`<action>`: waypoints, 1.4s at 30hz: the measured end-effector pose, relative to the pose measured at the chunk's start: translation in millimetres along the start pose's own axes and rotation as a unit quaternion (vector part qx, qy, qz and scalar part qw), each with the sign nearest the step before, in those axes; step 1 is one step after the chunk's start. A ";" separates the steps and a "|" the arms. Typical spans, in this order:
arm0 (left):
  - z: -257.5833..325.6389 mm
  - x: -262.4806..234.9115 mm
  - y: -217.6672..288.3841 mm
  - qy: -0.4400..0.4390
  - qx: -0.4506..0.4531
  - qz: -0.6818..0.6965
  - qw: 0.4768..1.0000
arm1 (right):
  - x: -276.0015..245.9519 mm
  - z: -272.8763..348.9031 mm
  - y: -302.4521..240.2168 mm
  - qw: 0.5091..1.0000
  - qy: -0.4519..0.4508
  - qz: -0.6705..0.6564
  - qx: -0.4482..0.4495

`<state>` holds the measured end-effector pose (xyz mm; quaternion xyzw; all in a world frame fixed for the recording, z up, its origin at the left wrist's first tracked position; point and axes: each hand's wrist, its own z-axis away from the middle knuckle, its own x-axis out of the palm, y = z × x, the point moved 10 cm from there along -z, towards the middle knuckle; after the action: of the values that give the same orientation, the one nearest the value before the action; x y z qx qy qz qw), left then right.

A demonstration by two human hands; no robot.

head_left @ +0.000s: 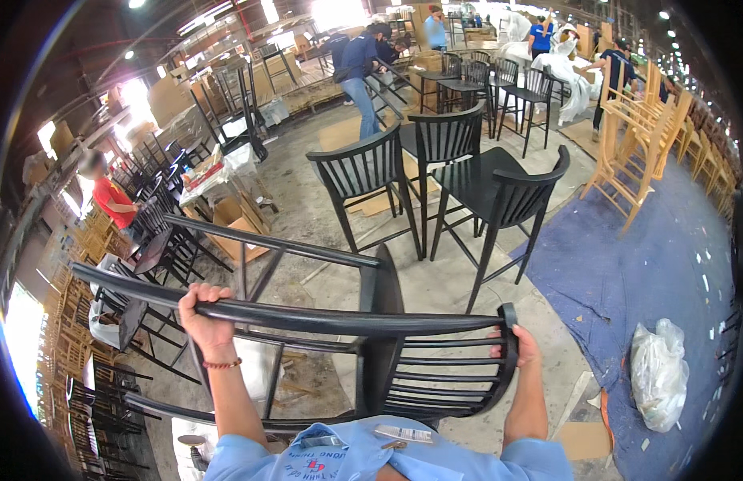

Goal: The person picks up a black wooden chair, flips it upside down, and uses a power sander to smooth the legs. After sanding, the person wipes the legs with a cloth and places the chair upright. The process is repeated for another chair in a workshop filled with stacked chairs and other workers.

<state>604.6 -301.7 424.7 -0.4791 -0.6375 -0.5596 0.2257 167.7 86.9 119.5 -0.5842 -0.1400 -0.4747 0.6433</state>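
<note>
1. Head view, hands: left hand (201, 321) clamped over a long dark rail of a black bar chair (371, 337), fingers wrapped over the top. Right hand (522, 346) closed on the curved end of the chair's spindle back, thumb side hidden behind the wood. Hands well apart, one at each end of the piece.

2. Head view, the chair: held on its side, off the floor, just in front of the chest. Legs and stretchers point off to the left; seat edge stands upright in the middle; spindle back to the right. No part seen touching the concrete floor (436, 280).

3. Head view, surroundings: three more black chairs (444, 172) stand upright ahead, close together on the floor, near flattened cardboard (363, 132). Blue tarp (652, 264) to the right, with a tied clear plastic bag (658, 373) on it. Unpainted wooden chairs (636, 136) stacked at the tarp's far edge. Rows of dark chairs along the left side.

4. Head view, people: several others at work at the far end and at left; none near the held chair.

5. Progress, as a judgement: lifted and in carry, so the pick-up reads as done. Setting down not yet done; no landing spot evident. Finish looks complete, already black like the standing group.
</note>
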 end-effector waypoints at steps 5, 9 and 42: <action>-3.0 -31.2 -82.0 0.105 -0.054 0.028 0.993 | 9.2 112.9 -72.9 0.977 0.103 0.093 -0.162; -4.5 -65.5 -126.7 0.193 -0.101 -0.019 0.976 | 41.3 164.6 -108.3 0.938 0.217 0.191 -0.191; 55.8 -301.9 -422.1 0.464 -0.527 0.068 0.709 | 418.6 -227.9 17.8 0.489 -0.130 0.861 0.041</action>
<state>386.6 -321.9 -49.0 -0.2417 -0.0198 -0.9396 0.2415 309.6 -304.2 352.6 -0.4422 0.3316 0.4037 0.7290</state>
